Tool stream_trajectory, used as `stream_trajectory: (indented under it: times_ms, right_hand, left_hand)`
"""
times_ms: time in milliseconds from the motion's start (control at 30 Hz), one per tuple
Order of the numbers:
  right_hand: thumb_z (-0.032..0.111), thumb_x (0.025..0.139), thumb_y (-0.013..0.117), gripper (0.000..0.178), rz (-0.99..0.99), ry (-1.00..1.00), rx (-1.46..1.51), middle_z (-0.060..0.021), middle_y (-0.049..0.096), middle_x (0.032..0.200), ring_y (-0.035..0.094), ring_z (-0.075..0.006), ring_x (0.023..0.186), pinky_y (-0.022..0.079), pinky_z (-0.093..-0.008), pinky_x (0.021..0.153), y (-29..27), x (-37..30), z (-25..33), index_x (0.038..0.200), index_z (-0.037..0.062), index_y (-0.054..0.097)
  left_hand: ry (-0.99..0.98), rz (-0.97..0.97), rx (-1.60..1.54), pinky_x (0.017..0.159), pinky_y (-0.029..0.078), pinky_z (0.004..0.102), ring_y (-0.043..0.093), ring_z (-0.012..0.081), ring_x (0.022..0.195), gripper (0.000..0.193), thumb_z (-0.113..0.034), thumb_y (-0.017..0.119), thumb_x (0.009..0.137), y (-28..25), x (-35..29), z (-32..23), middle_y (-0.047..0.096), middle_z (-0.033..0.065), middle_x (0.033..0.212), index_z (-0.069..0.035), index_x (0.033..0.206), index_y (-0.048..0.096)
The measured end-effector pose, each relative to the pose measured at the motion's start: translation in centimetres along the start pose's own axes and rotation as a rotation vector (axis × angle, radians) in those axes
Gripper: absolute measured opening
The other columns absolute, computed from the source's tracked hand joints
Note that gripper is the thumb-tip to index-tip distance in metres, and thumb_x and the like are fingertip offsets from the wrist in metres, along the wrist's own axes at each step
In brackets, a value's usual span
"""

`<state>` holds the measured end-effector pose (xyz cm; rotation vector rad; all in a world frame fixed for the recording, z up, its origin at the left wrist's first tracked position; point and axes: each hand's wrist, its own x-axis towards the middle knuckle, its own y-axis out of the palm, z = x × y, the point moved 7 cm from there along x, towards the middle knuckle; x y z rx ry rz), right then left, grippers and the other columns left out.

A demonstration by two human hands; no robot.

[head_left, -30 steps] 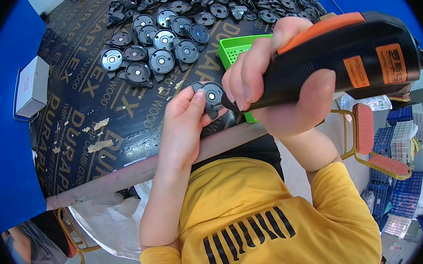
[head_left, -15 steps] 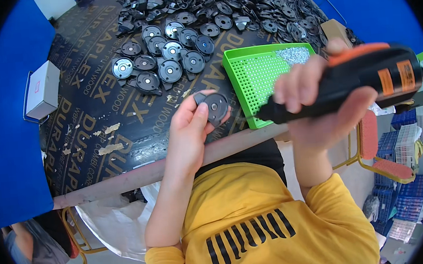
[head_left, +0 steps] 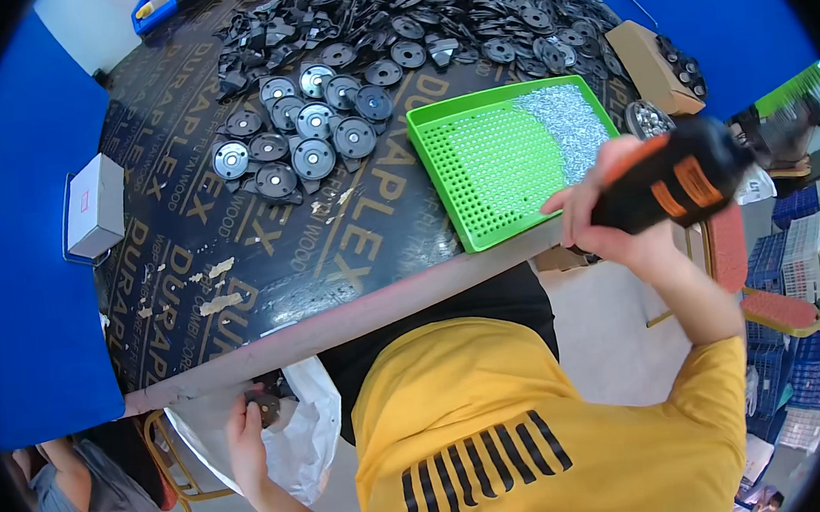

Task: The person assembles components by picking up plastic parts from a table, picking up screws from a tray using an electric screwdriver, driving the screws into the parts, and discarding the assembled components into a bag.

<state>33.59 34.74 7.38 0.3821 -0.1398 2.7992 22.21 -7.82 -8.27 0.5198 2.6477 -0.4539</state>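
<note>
My left hand (head_left: 248,444) is down at the mouth of a white bag (head_left: 315,422) below the table's front edge. A round black plastic part (head_left: 266,408) is at its fingertips, tilted, held between thumb and fingers. Other dark pieces lie in the bag behind it. My right hand (head_left: 625,229) is wrapped round a black and orange power screwdriver (head_left: 674,182), raised over the green tray's right corner; its tip is hidden by the hand. Small silvery screws (head_left: 574,132) fill the right end of the perforated green tray (head_left: 444,200).
Several round parts with metal discs (head_left: 314,158) stand grouped on the dark table (head_left: 350,232). Behind them spreads a large heap of black parts (head_left: 343,21). A cardboard box (head_left: 650,69) and a dish of small metal pieces (head_left: 648,120) are at right; a white box (head_left: 96,206) is at left.
My left hand has carried the black part from above the table down left into the bag. The screwdriver has moved right, away from the part.
</note>
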Motion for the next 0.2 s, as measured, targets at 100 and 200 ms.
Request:
stream_trajectory:
  times_ms: [100,200]
  right_hand:
    - [-0.01,0.066,0.054,0.044,0.009,0.095,-0.134,-0.0034,0.049,0.052,0.052,-0.0147,0.046,0.05,-0.0391,0.066,-0.5,1.4,-0.3,0.099,0.0104,0.032]
    - [0.001,0.075,0.053,0.034,-0.029,0.058,-0.009,-0.0074,0.048,0.054,0.05,-0.0161,0.042,0.05,-0.043,0.071,0.0,2.0,-0.6,0.103,0.0103,0.034]
  left_hand:
    - [-0.079,-0.138,0.171,0.088,0.037,0.0274,0.051,0.018,0.098,0.029,-0.013,0.044,0.087,-1.8,2.2,5.6,0.054,0.0109,0.107,0.0,0.112,0.05]
    - [0.07,-0.252,0.811,0.097,0.029,0.0329,0.042,0.0268,0.116,0.036,-0.019,0.046,0.086,-1.6,3.4,4.3,0.044,0.0168,0.125,-0.002,0.118,0.047]
